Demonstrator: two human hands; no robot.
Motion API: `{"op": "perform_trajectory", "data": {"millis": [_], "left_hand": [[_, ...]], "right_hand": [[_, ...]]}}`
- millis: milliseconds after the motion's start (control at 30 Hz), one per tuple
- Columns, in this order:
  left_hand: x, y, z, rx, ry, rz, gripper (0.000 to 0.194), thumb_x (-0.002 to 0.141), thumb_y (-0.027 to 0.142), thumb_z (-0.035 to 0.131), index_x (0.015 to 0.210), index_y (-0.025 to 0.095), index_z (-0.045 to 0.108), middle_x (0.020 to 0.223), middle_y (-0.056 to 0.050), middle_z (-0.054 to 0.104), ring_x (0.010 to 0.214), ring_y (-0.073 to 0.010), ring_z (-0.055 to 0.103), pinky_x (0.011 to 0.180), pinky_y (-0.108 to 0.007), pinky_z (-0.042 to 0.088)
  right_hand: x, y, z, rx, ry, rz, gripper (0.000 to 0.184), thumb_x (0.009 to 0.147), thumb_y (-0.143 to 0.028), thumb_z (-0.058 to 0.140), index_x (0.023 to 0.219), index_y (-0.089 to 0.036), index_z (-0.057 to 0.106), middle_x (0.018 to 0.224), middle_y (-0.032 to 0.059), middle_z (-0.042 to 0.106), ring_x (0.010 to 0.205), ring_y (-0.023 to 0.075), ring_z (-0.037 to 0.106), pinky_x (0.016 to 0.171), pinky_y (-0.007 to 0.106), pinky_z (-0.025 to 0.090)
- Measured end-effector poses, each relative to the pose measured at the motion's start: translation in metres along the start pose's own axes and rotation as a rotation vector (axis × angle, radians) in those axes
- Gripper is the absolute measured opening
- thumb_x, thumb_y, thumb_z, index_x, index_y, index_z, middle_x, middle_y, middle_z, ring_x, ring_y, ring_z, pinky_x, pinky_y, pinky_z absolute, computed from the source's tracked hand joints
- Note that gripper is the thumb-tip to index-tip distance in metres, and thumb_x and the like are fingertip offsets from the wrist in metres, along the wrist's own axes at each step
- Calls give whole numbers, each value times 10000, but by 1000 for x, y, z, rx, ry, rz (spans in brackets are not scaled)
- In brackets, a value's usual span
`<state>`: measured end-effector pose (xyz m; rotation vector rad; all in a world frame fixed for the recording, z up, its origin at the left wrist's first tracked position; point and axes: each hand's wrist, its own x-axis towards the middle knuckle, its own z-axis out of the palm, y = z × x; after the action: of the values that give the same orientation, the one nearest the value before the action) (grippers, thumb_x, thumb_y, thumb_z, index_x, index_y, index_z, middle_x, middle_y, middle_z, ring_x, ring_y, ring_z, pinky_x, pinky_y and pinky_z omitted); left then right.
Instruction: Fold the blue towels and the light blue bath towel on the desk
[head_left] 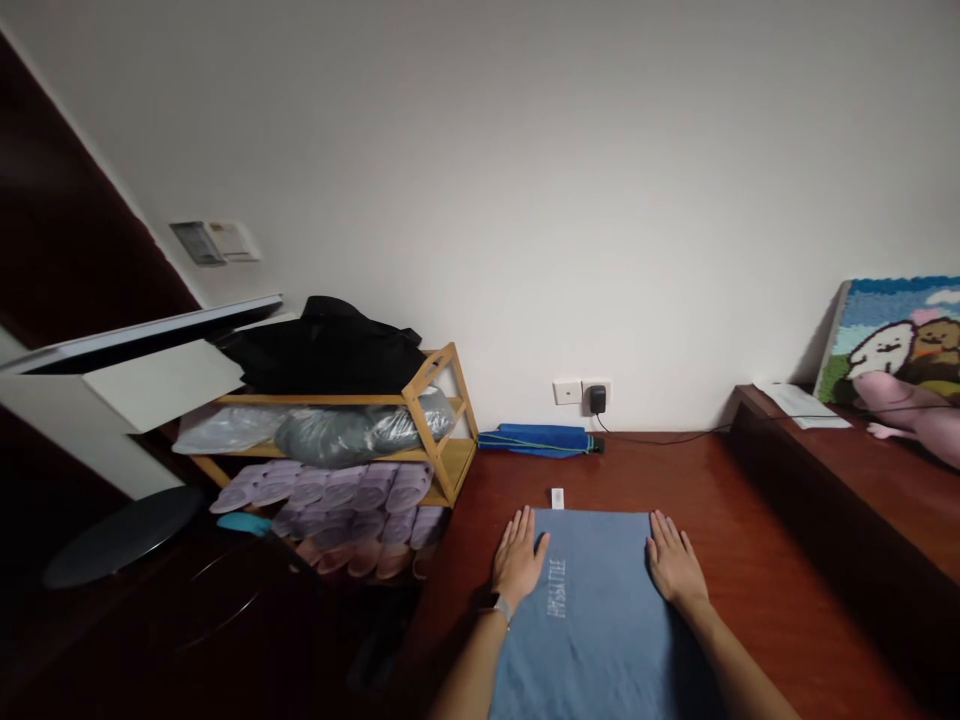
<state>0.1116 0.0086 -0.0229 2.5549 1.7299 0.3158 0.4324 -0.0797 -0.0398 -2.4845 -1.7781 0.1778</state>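
A blue-grey piece of folded cloth (600, 620) with pale lettering lies flat on the reddish-brown wooden table (757, 560). A small white tag (557, 498) sticks out past its far edge. My left hand (519, 560) rests flat at the cloth's far left corner, fingers stretched forward; a watch is on that wrist. On the opposite side, my right hand (676, 562) lies with fingers spread along the far right corner. Neither hand grips anything. The cloth's near end runs out of the bottom of the view.
A folded blue umbrella (534, 440) lies against the wall beside a plugged-in black adapter (598, 399). To the left stands a wooden rack (453, 430) with slippers and a black bag (330, 350). A raised ledge (892, 470) at right bears a pink plush toy (911, 410).
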Motion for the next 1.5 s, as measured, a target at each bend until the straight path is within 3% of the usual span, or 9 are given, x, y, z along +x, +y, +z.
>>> {"op": "perform_trajectory", "data": {"millis": [200, 467, 600, 733, 833, 933, 1200, 1367, 1500], "left_hand": [[1, 3, 5, -21, -24, 2, 714, 1056, 540, 176, 1600, 94, 298, 1672, -109, 265, 1548, -245, 246, 1264, -424, 241], [10, 7, -20, -88, -24, -47, 680, 1060, 507, 187, 1577, 100, 359, 1659, -145, 296, 1540, -289, 265, 1236, -474, 279], [-7, 78, -13, -161, 133, 124, 610, 1073, 449, 185, 1576, 165, 381, 1655, -94, 342, 1536, -253, 288, 1235, -453, 303], [-32, 173, 15, -214, 62, 423, 615, 1071, 481, 220, 1612, 197, 289, 1669, -45, 320, 1546, -205, 260, 1270, -423, 248], [-41, 200, 28, -195, -16, 411, 637, 1067, 502, 205, 1616, 187, 277, 1660, -67, 332, 1545, -199, 262, 1279, -423, 226], [-44, 173, 27, -157, -26, 335, 648, 1062, 526, 205, 1619, 203, 272, 1667, -68, 307, 1551, -217, 245, 1278, -447, 229], [-81, 25, -5, -2, -27, 1, 741, 1038, 606, 177, 1606, 146, 305, 1669, -100, 269, 1550, -261, 232, 1268, -472, 237], [-94, 11, -8, -6, -13, -17, 736, 1040, 591, 180, 1610, 138, 290, 1666, -105, 268, 1546, -263, 241, 1256, -470, 271], [-92, 16, -12, -22, -26, -14, 731, 1043, 565, 196, 1601, 105, 305, 1667, -118, 258, 1548, -262, 233, 1264, -454, 254]], "right_hand": [[-14, 0, -10, 49, -39, 11, 685, 1011, -401, 108, 1623, -104, 181, 1698, 46, 187, 1568, 215, 155, 1267, 422, 151], [-68, 18, 4, 75, 2, -2, 689, 1012, -429, 127, 1616, -113, 228, 1685, 30, 218, 1565, 207, 169, 1276, 413, 126], [-71, 16, 0, 80, 36, -11, 679, 1015, -428, 120, 1622, -133, 198, 1694, 4, 174, 1572, 204, 120, 1277, 409, 118], [-70, 20, 2, 76, 6, -73, 678, 1016, -421, 118, 1617, -120, 205, 1690, 21, 196, 1570, 194, 133, 1279, 404, 101], [-69, 23, 6, 54, 1, -90, 669, 1010, -390, 133, 1616, -119, 212, 1689, 29, 197, 1570, 200, 139, 1277, 419, 90], [-68, 22, 10, 48, 5, -69, 670, 1014, -406, 124, 1621, -135, 207, 1691, 28, 197, 1568, 199, 154, 1273, 418, 104], [-69, 11, -3, 7, -14, -9, 666, 1008, -402, 136, 1619, -151, 226, 1686, 29, 218, 1566, 209, 167, 1270, 459, 82], [-79, 4, -15, -3, -34, 0, 666, 1005, -384, 150, 1614, -133, 247, 1682, 38, 234, 1561, 230, 191, 1264, 451, 124], [-111, 2, -3, 33, 25, -8, 679, 1012, -429, 123, 1620, -149, 237, 1682, 35, 239, 1563, 227, 180, 1261, 444, 150]]}}
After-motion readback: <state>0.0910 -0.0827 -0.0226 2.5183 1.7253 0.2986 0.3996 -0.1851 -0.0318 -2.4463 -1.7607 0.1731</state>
